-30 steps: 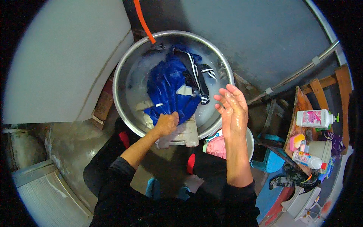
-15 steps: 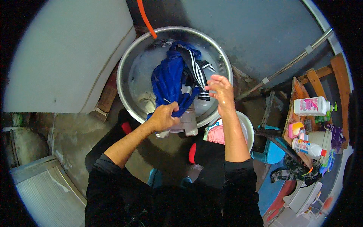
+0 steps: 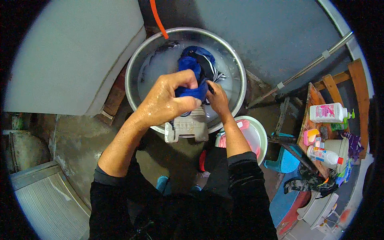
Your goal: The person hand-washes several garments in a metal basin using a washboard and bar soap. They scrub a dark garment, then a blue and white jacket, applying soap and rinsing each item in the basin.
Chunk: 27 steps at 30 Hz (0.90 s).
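Observation:
A wet blue garment (image 3: 190, 64) with black, white-striped parts lies partly in soapy water inside a round metal basin (image 3: 132, 96). My left hand (image 3: 168, 96), raised above the near side, pinches a bunched blue part of the garment between thumb and fingers. To its right, my right hand (image 3: 218, 98) is closed on the garment's edge; its fingertips are partly hidden by the cloth. Beneath both hands, a pale plastic washboard (image 3: 188, 130) leans over the basin's near rim, its upper part hidden by the garment and my left hand.
A white bucket (image 3: 262, 140) with pink items stands right of the basin. An orange hose (image 3: 158, 18) hangs over the far rim. At right, a wooden shelf (image 3: 304, 132) holds a pump bottle (image 3: 328, 113) and a white bottle (image 3: 324, 156), beside a blue stool (image 3: 286, 160).
My left hand has risen and moved up with part of the blue cloth. My right hand, open before, has come down and closed on the garment. More of the washboard shows.

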### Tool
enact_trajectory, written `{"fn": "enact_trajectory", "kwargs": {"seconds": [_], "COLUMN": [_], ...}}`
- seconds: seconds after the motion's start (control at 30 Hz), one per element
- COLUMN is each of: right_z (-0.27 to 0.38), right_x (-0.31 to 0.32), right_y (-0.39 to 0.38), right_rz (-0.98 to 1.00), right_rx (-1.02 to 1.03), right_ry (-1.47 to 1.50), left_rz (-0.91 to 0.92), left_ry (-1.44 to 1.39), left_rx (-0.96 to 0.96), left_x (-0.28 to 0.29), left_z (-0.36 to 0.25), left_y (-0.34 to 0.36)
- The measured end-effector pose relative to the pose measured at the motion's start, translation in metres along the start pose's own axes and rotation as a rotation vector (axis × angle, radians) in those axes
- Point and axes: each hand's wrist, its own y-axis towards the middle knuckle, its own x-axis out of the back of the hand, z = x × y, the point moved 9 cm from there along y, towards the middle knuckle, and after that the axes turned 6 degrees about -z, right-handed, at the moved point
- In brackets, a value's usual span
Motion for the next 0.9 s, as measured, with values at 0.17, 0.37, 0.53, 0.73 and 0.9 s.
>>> {"fn": "enact_trajectory", "kwargs": {"seconds": [0.17,0.37,0.53,0.73,0.9], "right_z": [-0.053,0.042,0.074,0.088,0.079], "right_x": [0.012,0.096,0.096,0.073,0.054], "right_y": [0.011,0.044,0.051,0.043,0.034], "right_rz": [-0.102,-0.310,-0.222,0.062,0.111], "right_rx": [-0.625,-0.373,-0.376,-0.420,-0.436], "right_ry": [0.520,0.812,0.848,0.755,0.632], "left_rz": [-0.160,-0.367,-0.519,-0.622,-0.541], "left_ry": [-0.096,0.000,0.144,0.324,0.753], "left_rx": [0.002,0.095,0.065,0.121,0.187], "left_x": [0.048,0.098,0.124,0.144,0.130], "left_z": [0.016,0.054,0.084,0.113,0.114], "left_y": [0.015,0.015,0.016,0.012,0.014]}}
